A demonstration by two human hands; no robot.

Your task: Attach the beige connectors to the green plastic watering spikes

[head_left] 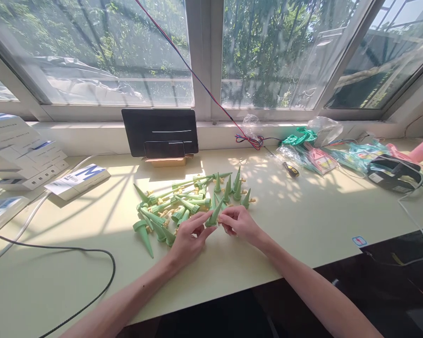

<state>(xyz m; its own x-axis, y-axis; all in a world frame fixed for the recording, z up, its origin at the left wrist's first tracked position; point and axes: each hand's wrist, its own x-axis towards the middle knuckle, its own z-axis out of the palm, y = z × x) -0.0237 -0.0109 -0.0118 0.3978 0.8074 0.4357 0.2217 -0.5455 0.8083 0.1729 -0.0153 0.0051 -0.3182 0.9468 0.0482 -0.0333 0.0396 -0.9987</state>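
Note:
My left hand (194, 234) grips the base of a green cone-shaped spike (215, 213), whose tip points up and slightly right. On the spike's right side, my right hand (238, 221) pinches a small yellowish fitting (220, 218) at its base. Behind and left of my hands lies a pile of similar green spikes (158, 218) with yellowish fittings. Several more spikes (237, 185) stand upright just behind my right hand. The undersides of my fingers are partly hidden.
A black tablet (160, 126) leans on a stand at the back. White boxes (76, 180) are at the left, near a black cable (91, 250). A screwdriver (290, 169), bagged cords (320, 157) and a black device (394, 172) lie at the right.

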